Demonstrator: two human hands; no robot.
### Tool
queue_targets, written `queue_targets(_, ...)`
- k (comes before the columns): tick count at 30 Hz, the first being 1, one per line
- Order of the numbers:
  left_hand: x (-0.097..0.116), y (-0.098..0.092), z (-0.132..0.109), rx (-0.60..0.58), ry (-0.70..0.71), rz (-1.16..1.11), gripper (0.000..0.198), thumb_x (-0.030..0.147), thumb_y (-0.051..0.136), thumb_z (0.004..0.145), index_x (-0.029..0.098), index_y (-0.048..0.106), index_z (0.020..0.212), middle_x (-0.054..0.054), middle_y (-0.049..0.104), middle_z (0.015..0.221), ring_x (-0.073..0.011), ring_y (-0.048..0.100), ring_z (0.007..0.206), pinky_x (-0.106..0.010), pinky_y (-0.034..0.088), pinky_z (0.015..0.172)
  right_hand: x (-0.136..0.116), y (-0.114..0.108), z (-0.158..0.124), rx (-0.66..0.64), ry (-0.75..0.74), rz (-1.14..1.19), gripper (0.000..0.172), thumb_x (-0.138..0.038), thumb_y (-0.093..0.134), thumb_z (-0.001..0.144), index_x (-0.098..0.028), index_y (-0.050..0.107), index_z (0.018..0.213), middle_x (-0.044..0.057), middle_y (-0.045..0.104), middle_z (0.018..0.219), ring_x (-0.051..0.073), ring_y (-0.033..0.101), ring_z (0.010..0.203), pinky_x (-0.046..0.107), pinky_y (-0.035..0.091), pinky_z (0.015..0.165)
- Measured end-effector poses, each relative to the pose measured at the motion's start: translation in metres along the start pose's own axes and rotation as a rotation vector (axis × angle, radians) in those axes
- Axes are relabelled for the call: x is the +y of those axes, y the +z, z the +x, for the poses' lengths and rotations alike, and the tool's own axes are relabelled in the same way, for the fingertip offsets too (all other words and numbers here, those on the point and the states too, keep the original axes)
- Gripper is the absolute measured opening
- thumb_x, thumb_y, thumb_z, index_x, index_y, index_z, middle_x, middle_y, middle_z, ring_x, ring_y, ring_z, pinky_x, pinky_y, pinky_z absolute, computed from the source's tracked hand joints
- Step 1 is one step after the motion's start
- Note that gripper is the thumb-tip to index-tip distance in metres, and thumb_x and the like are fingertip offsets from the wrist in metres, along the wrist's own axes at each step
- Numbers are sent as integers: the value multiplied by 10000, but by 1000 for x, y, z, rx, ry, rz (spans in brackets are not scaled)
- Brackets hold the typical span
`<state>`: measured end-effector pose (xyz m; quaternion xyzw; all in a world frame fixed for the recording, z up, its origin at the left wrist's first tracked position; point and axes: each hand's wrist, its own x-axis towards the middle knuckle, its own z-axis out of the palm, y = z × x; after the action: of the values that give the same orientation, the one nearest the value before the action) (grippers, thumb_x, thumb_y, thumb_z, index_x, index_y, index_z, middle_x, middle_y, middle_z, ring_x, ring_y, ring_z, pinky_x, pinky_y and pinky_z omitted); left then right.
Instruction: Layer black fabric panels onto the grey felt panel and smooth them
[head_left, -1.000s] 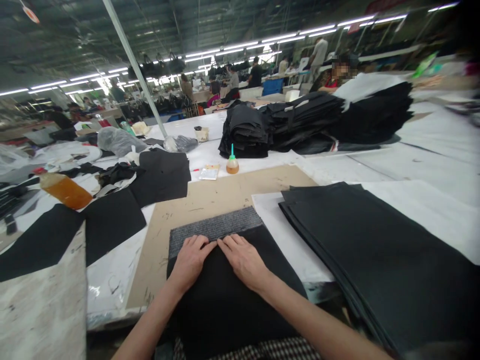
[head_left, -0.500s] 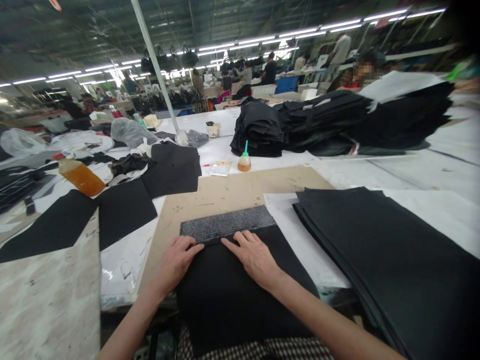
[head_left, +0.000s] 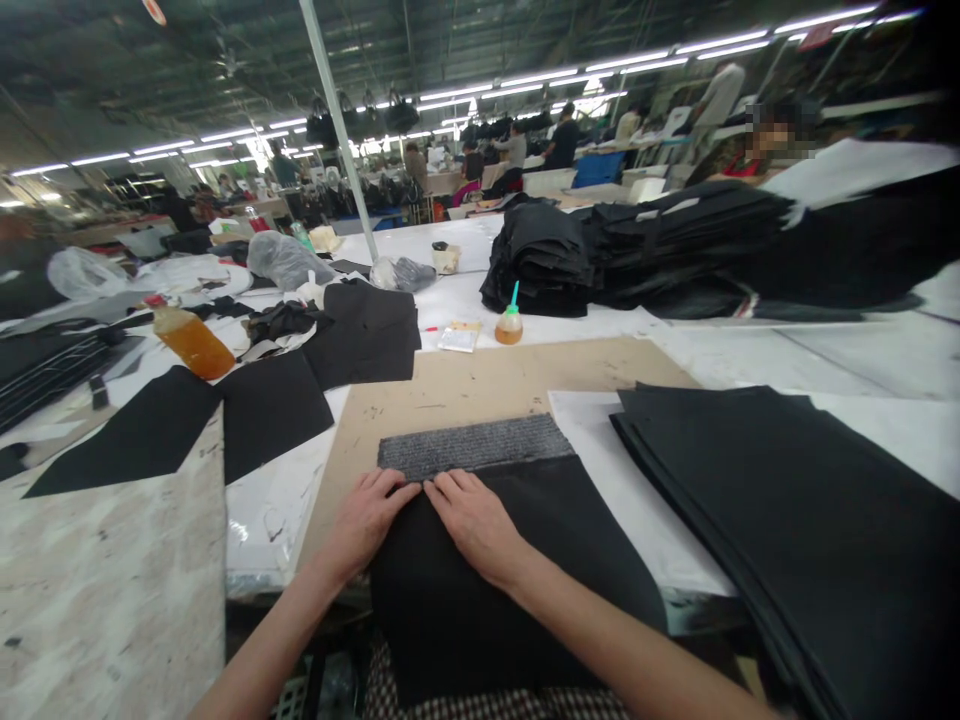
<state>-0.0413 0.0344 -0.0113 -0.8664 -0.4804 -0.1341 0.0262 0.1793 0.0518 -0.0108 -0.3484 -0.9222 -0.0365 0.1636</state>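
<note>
A black fabric panel point(head_left: 495, 580) lies in front of me, its near end hanging over the table edge towards my lap. Along its far edge runs a ribbed dark grey strip point(head_left: 472, 445). My left hand point(head_left: 371, 515) is closed on the seam between panel and strip, near the left end, fingers bent and thumb pointing right. Close beside it, my right hand point(head_left: 476, 520) pinches the same seam with bent fingers, its thumb almost touching the left one. The fingertips partly cover the edge there. To the right, the rest of the seam shows uncovered and fairly straight.
Beneath the panel is a tan board point(head_left: 360, 420). A stack of black sheets point(head_left: 780, 500) lies at right. Beyond the board stand a small green-tipped glue bottle point(head_left: 508, 326) and folded black bundles point(head_left: 637, 250). An amber-filled bottle point(head_left: 195, 343) leans at left near black pieces point(head_left: 277, 410).
My right hand has slid left along the seam, up to my left hand. The left hand keeps its place on the panel. The whole view has shifted slightly.
</note>
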Motion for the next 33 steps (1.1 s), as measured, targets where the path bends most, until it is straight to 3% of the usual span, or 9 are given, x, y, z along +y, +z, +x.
queue_targets(6, -27, 2, -22, 98, -77, -216, 273, 229, 428, 1018, 230, 642, 1187, -55, 614, 1042, -190, 563, 960, -341, 493, 848, 1, 3, -2, 10, 13, 34, 421, -121, 538, 954, -179, 507, 1370, 74, 561, 1056, 229, 494, 984, 371, 449, 873)
queue_targets(19, -20, -10, -29, -17, 51, 104, 385, 101, 497, 948, 205, 569, 1312, -96, 603, 1088, -230, 546, 975, -400, 483, 868, -4, -1, 3, -20, 1, -7, 459, -109, 519, 943, -241, 512, 1383, 81, 547, 1056, 242, 476, 958, 380, 429, 827)
queue_targets(24, -20, -28, -43, -70, 2, 195, 365, 83, 516, 931, 210, 591, 1265, -85, 612, 1082, -240, 542, 994, -403, 472, 879, -2, -2, 2, -5, -1, 12, 465, -92, 525, 929, -231, 515, 1372, 86, 544, 1067, 247, 472, 969, 379, 419, 826)
queue_targets(28, -2, -34, -36, 37, -149, 241, 292, 53, 490, 922, 222, 647, 1101, -76, 595, 1164, -250, 535, 1039, -415, 460, 888, -3, -3, 1, 12, 7, 28, 425, -117, 538, 933, -223, 529, 1344, 87, 545, 1048, 245, 472, 951, 382, 420, 811)
queue_targets(30, 15, -25, -21, 102, -172, 195, 282, 83, 472, 951, 214, 626, 1148, -78, 580, 1203, -238, 532, 1073, -397, 458, 921, -3, -3, 0, 26, 17, 40, 380, -139, 534, 944, -213, 541, 1316, 84, 544, 1045, 245, 473, 953, 386, 427, 816)
queue_targets(33, 37, -1, -2, 74, -132, 177, 267, 186, 463, 998, 207, 587, 1234, -75, 597, 1153, -226, 546, 1038, -375, 467, 907, 5, -4, -6, 40, 6, 59, 309, -149, 503, 962, -188, 559, 1264, 77, 542, 1056, 241, 474, 973, 384, 443, 836)
